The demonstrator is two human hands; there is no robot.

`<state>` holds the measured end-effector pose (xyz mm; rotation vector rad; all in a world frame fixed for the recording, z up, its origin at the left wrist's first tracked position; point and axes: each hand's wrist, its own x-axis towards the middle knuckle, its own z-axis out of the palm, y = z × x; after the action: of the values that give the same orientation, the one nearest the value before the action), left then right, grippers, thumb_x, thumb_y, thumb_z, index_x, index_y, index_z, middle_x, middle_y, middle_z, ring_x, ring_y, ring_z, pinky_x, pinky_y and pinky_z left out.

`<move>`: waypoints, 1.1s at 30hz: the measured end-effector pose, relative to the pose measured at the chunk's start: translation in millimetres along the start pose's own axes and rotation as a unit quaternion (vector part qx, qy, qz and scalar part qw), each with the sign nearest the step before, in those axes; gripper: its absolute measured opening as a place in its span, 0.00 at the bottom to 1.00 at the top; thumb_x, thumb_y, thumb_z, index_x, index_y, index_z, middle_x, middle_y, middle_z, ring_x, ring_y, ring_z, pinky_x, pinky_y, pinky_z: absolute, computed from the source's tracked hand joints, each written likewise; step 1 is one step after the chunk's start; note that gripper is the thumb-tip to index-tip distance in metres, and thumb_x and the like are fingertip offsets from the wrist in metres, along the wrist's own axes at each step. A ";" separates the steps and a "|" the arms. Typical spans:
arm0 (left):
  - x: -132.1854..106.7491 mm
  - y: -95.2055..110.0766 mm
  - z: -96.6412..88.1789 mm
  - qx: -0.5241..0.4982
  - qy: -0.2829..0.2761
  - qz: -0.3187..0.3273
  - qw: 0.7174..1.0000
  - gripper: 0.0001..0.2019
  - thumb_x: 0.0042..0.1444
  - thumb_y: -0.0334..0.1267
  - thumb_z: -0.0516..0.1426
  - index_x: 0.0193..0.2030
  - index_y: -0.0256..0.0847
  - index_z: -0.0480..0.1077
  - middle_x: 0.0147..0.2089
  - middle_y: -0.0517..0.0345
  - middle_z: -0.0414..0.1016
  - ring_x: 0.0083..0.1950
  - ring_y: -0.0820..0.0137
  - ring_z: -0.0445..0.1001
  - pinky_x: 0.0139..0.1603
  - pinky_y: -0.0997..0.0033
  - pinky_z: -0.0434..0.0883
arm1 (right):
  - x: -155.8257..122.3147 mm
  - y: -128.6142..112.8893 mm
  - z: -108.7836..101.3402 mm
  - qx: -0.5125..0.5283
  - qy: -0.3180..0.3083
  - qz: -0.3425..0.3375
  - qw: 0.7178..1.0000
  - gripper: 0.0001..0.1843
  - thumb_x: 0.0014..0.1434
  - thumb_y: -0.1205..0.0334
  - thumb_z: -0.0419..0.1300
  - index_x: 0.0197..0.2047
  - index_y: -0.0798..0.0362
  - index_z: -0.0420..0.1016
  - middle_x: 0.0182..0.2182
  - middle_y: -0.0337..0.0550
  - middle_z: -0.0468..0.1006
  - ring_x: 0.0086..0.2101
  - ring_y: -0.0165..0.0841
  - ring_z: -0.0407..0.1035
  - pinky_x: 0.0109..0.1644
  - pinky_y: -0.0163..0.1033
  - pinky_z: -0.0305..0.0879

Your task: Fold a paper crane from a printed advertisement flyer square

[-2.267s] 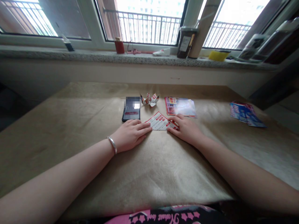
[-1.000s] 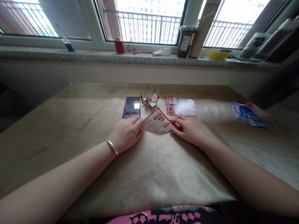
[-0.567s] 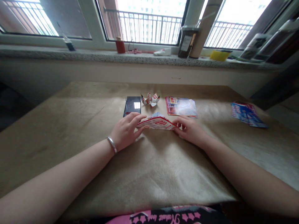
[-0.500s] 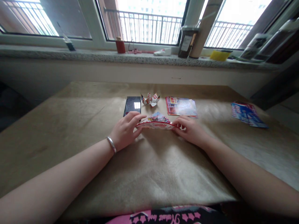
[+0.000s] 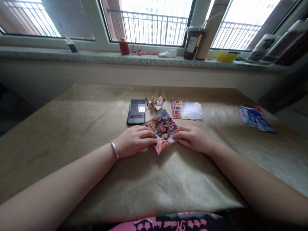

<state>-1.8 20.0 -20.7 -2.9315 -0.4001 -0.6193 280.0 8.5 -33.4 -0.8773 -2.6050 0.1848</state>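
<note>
A colourful printed paper sheet point(image 5: 164, 124) lies turned like a diamond on the table in front of me, its picture side up. The corner nearest me bends up a little. My left hand point(image 5: 137, 138) grips the sheet's lower left edge, fingers over the print and thumb hidden. At the lower right edge, my right hand point(image 5: 192, 137) pinches the paper between fingers and thumb. Just beyond the sheet stands a folded paper piece point(image 5: 156, 102) with pointed tips. A phone point(image 5: 136, 116) with a lit screen lies beyond my left hand.
A stack of printed sheets point(image 5: 187, 110) lies behind my right hand. More blue printed sheets point(image 5: 256, 118) are fanned out at the table's right side. Jars, a red bottle point(image 5: 124, 47) and a yellow item point(image 5: 226, 57) line the stone windowsill point(image 5: 96, 57) behind the table point(image 5: 72, 128).
The sheet was edge-on and folded up between my hands; now it lies flatter, print facing up. Both hands have come slightly nearer me, and the phone shows more fully with its screen lit.
</note>
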 end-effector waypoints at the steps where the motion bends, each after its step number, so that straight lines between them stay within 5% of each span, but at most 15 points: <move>1: 0.1 -0.2 0.1 -0.007 -0.012 -0.006 1.000 0.11 0.62 0.34 0.50 0.46 0.43 0.72 0.45 0.55 0.76 0.45 0.69 0.72 0.47 0.68 0.70 | -0.1 0.2 -0.2 -0.002 -0.003 -0.004 1.000 0.11 0.62 0.62 0.52 0.39 0.50 0.75 0.36 0.44 0.76 0.37 0.33 0.69 0.42 0.38 0.66; 9: -1.7 -0.1 2.7 -0.046 -0.056 -0.013 0.997 0.11 0.62 0.36 0.50 0.45 0.42 0.72 0.45 0.54 0.76 0.45 0.68 0.73 0.47 0.66 0.71 | -0.8 1.8 -0.2 -0.010 -0.032 -0.016 0.999 0.08 0.60 0.59 0.56 0.39 0.50 0.76 0.39 0.43 0.77 0.40 0.34 0.69 0.44 0.39 0.67; 33: 1.9 0.1 3.0 -0.064 -0.057 -0.036 0.996 0.08 0.57 0.32 0.49 0.31 0.39 0.69 0.33 0.54 0.73 0.34 0.71 0.68 0.37 0.72 0.67 | 5.5 -4.4 0.1 0.062 -0.012 -0.045 0.997 0.07 0.59 0.68 0.53 0.34 0.52 0.72 0.37 0.43 0.78 0.38 0.32 0.70 0.45 0.39 0.66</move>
<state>1.0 20.9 -22.7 -3.0962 -0.4989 -0.5042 273.5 8.4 -30.7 -0.7165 -2.6166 0.3311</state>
